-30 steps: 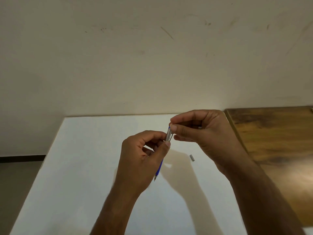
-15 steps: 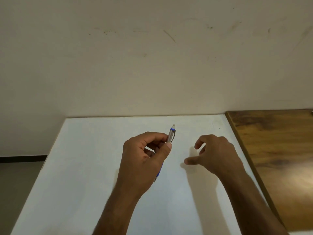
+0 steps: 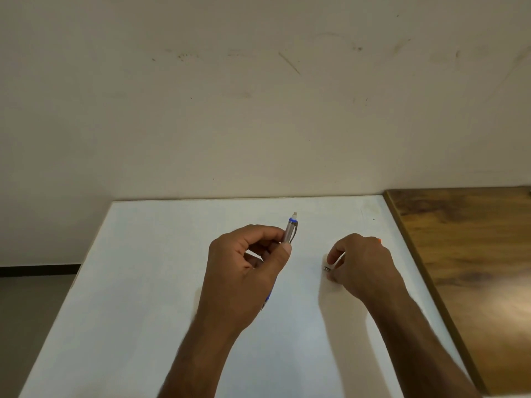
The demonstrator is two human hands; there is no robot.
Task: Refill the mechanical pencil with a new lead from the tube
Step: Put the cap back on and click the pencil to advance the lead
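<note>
The person's left hand (image 3: 247, 271) grips a slim silver mechanical pencil with a blue band and a white eraser end (image 3: 290, 229), thumb and curled fingers wrapped round its barrel. The pencil stands tilted above the white rectangular tabletop (image 3: 161, 282), eraser end up and leaning away from the person, its blue lower end just showing below the palm.

To the right of the pencil, well apart from it, the right hand (image 3: 360, 267) is down at the tabletop with its fingers curled. Between thumb and forefinger it pinches a small silver metal cap (image 3: 327, 268), which sits at or just above the surface; whether it touches the top I cannot tell. A spot of orange (image 3: 379, 241) peeks out behind the right hand's knuckles; what it belongs to is hidden.

Further right of the pencil, the white top butts against a dark brown wooden table (image 3: 474, 248). Beyond the pencil rises a plain cream wall with faint scuffs (image 3: 258, 110).
</note>
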